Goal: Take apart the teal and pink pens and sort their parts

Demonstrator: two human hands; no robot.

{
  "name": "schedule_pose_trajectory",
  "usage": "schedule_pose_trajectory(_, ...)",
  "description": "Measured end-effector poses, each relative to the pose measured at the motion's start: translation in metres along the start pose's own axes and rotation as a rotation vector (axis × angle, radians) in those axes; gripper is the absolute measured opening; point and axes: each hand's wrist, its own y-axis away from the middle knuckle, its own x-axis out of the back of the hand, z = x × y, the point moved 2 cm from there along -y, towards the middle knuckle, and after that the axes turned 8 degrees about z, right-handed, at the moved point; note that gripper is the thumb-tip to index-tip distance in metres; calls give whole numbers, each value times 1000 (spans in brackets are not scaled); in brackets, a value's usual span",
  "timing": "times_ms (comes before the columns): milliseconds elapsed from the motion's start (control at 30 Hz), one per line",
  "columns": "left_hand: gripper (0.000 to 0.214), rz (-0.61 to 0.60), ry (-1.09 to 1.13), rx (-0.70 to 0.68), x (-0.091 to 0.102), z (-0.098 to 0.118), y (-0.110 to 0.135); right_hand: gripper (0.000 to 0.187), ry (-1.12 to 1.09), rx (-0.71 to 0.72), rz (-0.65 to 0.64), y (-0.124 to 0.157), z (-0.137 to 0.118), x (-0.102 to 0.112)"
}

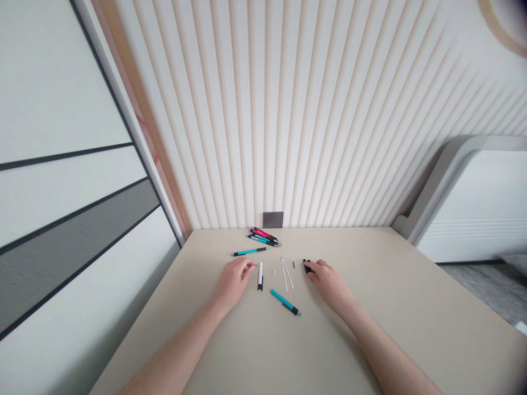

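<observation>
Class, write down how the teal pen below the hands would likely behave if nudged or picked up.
The teal pen would probably roll when pushed, since its barrel looks round and it lies loose on the smooth tabletop. It likely feels stiff and light, as it looks like slim plastic.

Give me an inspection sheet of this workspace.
Surface: beige tabletop, against a ribbed wall.
Job's things: teal pen barrel, white pen barrel, two thin white rods, small grey piece.
Clutter: bunch of red and teal pens, loose teal pen.
Hands: left hand at something too small to tell; right hand pinches small black part.
Cables: nothing seen.
Surroundings: wall socket, white cabinet.
</observation>
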Motion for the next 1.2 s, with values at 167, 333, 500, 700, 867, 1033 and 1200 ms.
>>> schedule_pose_trajectory(167,14,3,-2,-19,1,1,-1,35,1,2,17,-1,1,-3)
schedule_pose_trajectory(333,16,4,12,-48,3,6,-2,28,-144,93,168,4,-10,3)
schedule_pose_trajectory(500,17,8,85,-168,3,33,6,29,-403,332,273,21,-47,3)
schedule_pose_trajectory(700,17,1,189,-249,-2,64,16,29,-398,598,175,35,-72,1)
schedule_pose_trajectory(867,15,-21,109,-205,-3,60,15,35,-216,468,167,25,-61,2)
schedule_pose_trajectory(1033,17,-104,-21,-242,-5,56,14,36,110,183,217,3,-37,-2)
schedule_pose_trajectory(1200,17,-210,-56,-341,-7,62,16,36,265,124,218,-8,-33,-7)
